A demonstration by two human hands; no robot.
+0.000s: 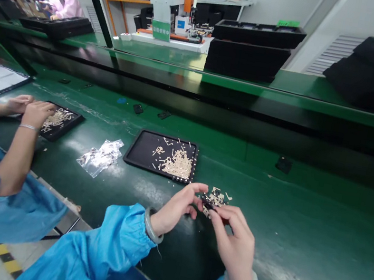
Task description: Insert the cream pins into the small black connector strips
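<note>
Between my two hands is a small dark plastic piece. My right hand is closed on its near right end, thumb and index finger pinching it. Close to the piece's left end is my left hand, its fingers bent and apart; whether a fingertip touches the piece I cannot tell. Just behind the fingertips lies a loose pile of small beige strips on the green bench, partly covered by the piece and my right fingers. A black tray stands beyond my left hand, with many beige strips heaped at its right end.
Clear plastic bags lie left of the tray. At far left, a co-worker's hands are over another black tray. Small dark pieces lie toward the back of the bench. A raised shelf carries stacked black trays.
</note>
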